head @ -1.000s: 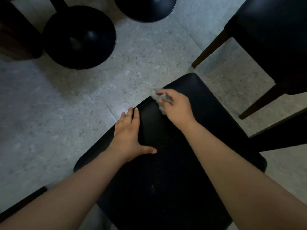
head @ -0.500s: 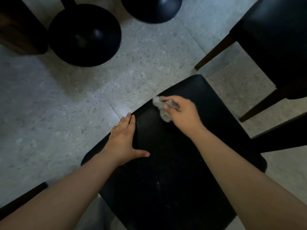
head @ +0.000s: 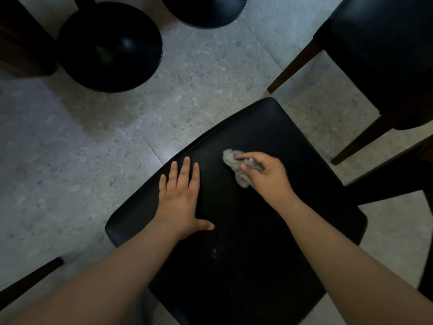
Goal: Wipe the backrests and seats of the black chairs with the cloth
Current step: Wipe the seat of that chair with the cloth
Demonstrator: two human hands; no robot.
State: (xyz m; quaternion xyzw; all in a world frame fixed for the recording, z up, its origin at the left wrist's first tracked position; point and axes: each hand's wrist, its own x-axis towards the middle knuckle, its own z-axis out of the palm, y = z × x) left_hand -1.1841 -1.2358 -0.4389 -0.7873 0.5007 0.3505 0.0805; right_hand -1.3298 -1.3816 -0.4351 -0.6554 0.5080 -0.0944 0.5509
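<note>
left hand (head: 180,195) flat by seat (head: 246,242) left edge | right hand (head: 269,177) grasping cloth (head: 235,166) mid-seat | bare floor (head: 117,141) beyond

The near part of the black chair seat (head: 234,231) was covered by both forearms and cut off by the lower edge. Part of the grey cloth (head: 234,165) was hidden beneath the curled fingers of the right hand (head: 269,177). The second black chair (head: 386,55) was cropped by the top and right edges. Of the 2 round black bases, the nearer base (head: 110,48) was shown almost whole, while the farther base (head: 206,10) was cut by the top edge. A dark wooden piece (head: 18,43) at upper left was cropped and could not be identified. Pale specks (head: 214,252) on the seat were too small to be told.
</note>
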